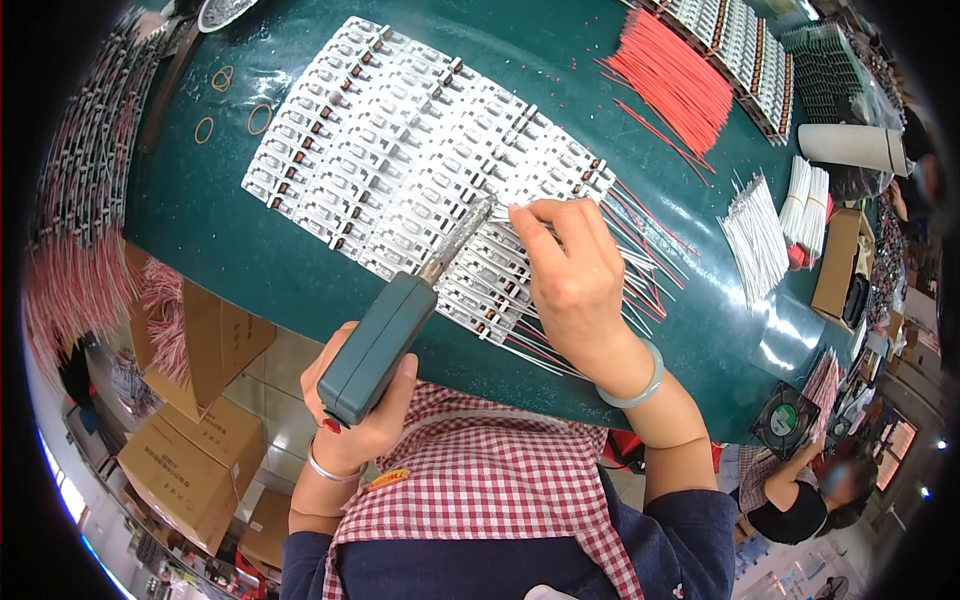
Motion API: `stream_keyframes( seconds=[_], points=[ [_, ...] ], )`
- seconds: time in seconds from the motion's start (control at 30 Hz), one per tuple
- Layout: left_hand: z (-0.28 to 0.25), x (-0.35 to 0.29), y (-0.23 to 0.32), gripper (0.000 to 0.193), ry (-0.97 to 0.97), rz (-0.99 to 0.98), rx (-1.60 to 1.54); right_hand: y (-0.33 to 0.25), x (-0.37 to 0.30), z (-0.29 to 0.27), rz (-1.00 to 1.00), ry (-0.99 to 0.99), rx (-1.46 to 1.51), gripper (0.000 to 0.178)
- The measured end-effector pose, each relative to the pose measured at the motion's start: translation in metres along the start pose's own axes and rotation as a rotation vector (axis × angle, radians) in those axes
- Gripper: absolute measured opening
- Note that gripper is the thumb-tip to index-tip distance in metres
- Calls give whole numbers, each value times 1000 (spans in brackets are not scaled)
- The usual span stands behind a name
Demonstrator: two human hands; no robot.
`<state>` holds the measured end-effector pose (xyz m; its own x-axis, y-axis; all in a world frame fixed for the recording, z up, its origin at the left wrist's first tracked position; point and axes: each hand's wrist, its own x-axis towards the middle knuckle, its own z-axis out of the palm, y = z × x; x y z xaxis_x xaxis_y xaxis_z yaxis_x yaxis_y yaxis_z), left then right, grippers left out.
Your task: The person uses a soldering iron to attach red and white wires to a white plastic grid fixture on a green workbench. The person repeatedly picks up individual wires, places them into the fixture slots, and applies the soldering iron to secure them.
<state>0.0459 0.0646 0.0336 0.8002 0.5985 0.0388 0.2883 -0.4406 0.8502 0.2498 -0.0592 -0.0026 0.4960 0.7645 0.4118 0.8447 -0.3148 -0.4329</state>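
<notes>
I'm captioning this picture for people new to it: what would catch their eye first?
Probably the dark green tool gripped in the left hand, its metal tip over rows of white parts mid-table, close to the right hand. Next, the bright red wires fanned toward the upper right of the green table.

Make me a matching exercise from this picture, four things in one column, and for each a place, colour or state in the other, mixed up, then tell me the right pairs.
Column one:
1. Left hand
2. Red wire pile
3. Right hand
4. Black fan

Column two:
A. has a green centre
B. has fingertips beside the metal tip
C. wrapped around the green tool
D. in the picture's upper right

Right pairs: 1-C, 2-D, 3-B, 4-A
</notes>
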Motion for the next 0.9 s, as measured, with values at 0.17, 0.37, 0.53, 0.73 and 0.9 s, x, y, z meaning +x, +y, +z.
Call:
stream_keyframes(
  seconds=[0.17,0.37,0.53,0.73,0.9],
  points=[
    [-1,-4,-2,24,-2,-9,4,-1,-1,0,-4,1,-3,35],
    [1,-5,0,22,-18,-75,-47,-1,-1,1,-11,7,-7,34],
    [-1,-3,3,22,-23,-3,18,0,-2,1,-28,-2,-16,33],
    [-6,-15,0,25,21,-162,-32,1,-3,1,-64,-28,-27,34],
    [-5,-15,-1,28,26,-105,-51,0,-4,-1,-56,-38,-18,35]
  ],
)
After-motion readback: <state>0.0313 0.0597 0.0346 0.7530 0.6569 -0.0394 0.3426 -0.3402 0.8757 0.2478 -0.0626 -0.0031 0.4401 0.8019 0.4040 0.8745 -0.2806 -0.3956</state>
